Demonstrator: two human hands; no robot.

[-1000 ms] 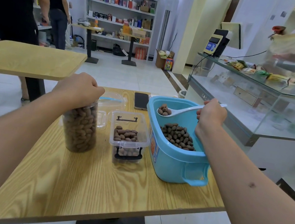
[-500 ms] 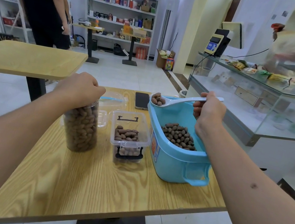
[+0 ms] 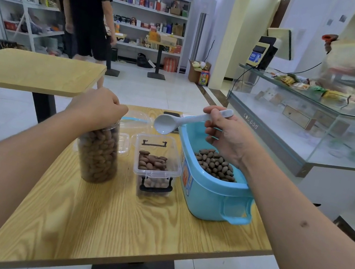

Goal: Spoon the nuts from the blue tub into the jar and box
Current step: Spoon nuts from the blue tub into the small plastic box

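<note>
Nuts point(image 3: 152, 162) now lie in the clear plastic box point(image 3: 156, 168), since we tipped the white plastic spoon point(image 3: 175, 122), gripped in our right hand point(image 3: 227, 136), empty above it; another scoop follows.

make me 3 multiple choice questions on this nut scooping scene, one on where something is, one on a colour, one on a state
1. Where does the clear box stand?
A. between the jar and the blue tub
B. inside the tub
C. on the glass counter

2. What colour is the spoon?
A. red
B. white
C. black

3. What is in the spoon's bowl?
A. a heap of nuts
B. water
C. nothing

Answers:
1 A: the box sits on the table with the jar on one side and the blue tub on the other.
2 B: the spoon in the right hand is plainly white.
3 C: its tilted bowl shows bare over the box, while the left hand rests on top of the jar.
</note>
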